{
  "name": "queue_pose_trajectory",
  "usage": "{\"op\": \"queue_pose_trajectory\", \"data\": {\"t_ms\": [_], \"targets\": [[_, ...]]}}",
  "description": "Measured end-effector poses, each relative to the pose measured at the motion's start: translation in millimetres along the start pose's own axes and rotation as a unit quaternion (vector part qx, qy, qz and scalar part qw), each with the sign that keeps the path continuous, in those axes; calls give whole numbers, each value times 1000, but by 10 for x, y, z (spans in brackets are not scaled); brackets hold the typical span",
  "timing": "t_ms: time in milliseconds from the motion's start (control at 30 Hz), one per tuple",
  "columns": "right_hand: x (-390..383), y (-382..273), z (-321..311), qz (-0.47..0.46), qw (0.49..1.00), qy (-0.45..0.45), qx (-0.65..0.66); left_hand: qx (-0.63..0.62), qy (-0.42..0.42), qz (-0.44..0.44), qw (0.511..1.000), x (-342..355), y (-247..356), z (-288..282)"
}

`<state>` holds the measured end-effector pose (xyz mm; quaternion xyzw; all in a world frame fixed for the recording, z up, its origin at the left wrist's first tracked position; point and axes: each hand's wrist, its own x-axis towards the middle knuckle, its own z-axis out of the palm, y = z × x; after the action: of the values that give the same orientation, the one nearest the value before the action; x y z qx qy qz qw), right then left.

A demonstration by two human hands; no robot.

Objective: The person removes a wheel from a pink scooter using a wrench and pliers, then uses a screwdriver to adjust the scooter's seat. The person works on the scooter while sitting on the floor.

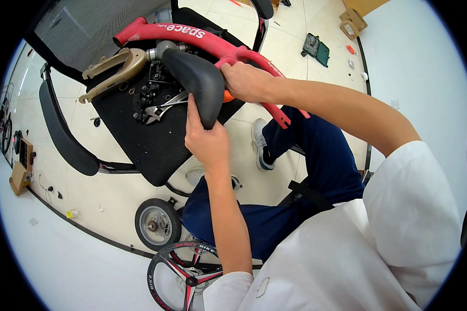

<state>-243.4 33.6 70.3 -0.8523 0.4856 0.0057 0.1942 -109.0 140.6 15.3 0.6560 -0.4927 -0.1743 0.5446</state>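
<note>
A black bicycle saddle (200,80) lies over the chair seat. My left hand (208,142) is closed on its near end, index finger along one side and thumb on the other. My right hand (246,83) is closed at the saddle's right edge, close against the red bike frame (184,35); what its curled fingers grip is hidden. An orange piece (228,96) shows just below them. To the left of the saddle lie a gold fork (122,67), an adjustable wrench (155,113) and several small black parts (149,85).
The black chair (155,155) has armrests, the left one (70,129) curving past the seat. A small wheel (158,225) and a red-and-black spoked wheel (191,281) are by my left leg. A green case (316,49) and cardboard boxes (352,23) sit on the floor at far right.
</note>
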Motion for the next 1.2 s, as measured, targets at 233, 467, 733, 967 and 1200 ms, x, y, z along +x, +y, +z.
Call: {"op": "queue_pose_trajectory", "data": {"t_ms": [233,467,733,967,1200], "targets": [[101,230,-86,-129,990,-4,-60,-10,-18,7,1000,29,-19,-33],[192,205,-90,-148,988,-21,-31,-19,-19,-39,999,46,-9,-40],[-155,-186,-222,267,684,15,679,-7,12,-8,1000,42,-4,-21],[-56,-373,40,284,646,67,705,-27,-9,-38,999,40,21,-31],[13,-283,190,259,772,72,576,-30,-9,-29,999,41,19,-32]]}}
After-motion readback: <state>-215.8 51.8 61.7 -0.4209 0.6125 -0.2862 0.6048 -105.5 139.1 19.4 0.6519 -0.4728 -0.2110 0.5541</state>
